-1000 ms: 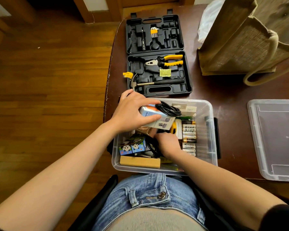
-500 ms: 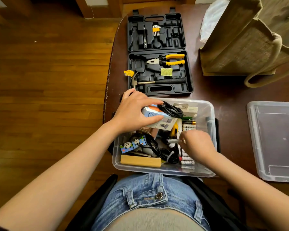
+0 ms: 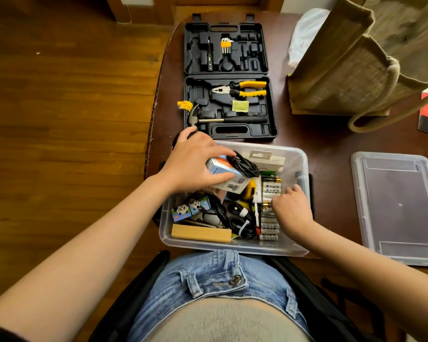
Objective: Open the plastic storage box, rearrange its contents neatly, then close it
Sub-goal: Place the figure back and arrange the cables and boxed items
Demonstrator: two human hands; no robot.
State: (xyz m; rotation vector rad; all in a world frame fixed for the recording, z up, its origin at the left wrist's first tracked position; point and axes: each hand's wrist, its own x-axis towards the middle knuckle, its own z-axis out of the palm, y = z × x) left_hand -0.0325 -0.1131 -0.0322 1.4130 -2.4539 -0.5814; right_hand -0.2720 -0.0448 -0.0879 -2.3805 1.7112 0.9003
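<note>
Sorting the open storage box at the worktop's near edge.
I see clear plastic, crowded with batteries and cables; its lid lies right. My left hand grips a small carton; right hand curls over the batteries, grasp hidden.

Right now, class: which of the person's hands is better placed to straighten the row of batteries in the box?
Right. The right hand already rests on the batteries along the box's right side, while the left hand grips a small carton further left.
</note>
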